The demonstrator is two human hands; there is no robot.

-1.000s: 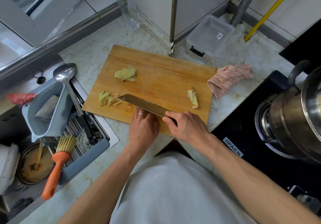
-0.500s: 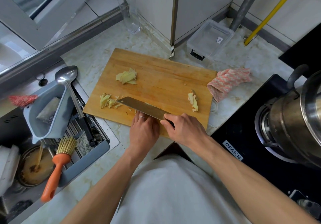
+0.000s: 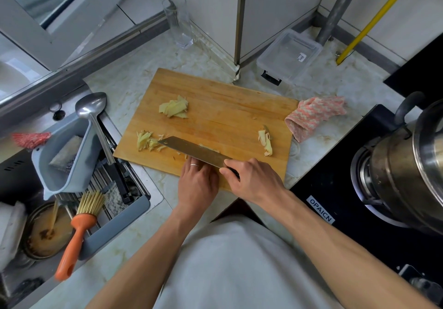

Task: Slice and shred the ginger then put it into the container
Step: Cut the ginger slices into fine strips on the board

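R hand (image 3: 254, 180) grips the dark handle of the broad steel cleaver (image 3: 194, 151), fingers curled round it; blade lies flat-ish and angled up-left over the near edge of the rectangular light-wood cutting board (image 3: 223, 107). L hand (image 3: 197, 181), thin ring on one finger, sits just beside the blade's near side, fingertips tucked under/behind the blade, so can't tell if they're curled or pressing on ginger. A pale sliver of ginger under the blade (image 3: 209, 148) peeks out past its far edge.

Vs 0.5 s ago: hands and cleaver in much the same spot on the board, blade tip still by the shreds; no pile has shifted. Whole view sits a bit lower in frame, so the head tilted, not the things.

Ginger elsewhere: yellow shredded ginger pile (image 3: 148, 141) at board's left edge, touching the blade tip; stack of flat ginger slices (image 3: 175, 108) further back, apart; ginger offcut w/ peel (image 3: 265, 141) on the right side. Clear plastic rectangular container (image 3: 290, 55) stands beyond the board's far right corner on the pale marble counter (image 3: 119, 85), nothing visible in it. Pink-white woven cloth (image 3: 314, 114) lies just right of the board.
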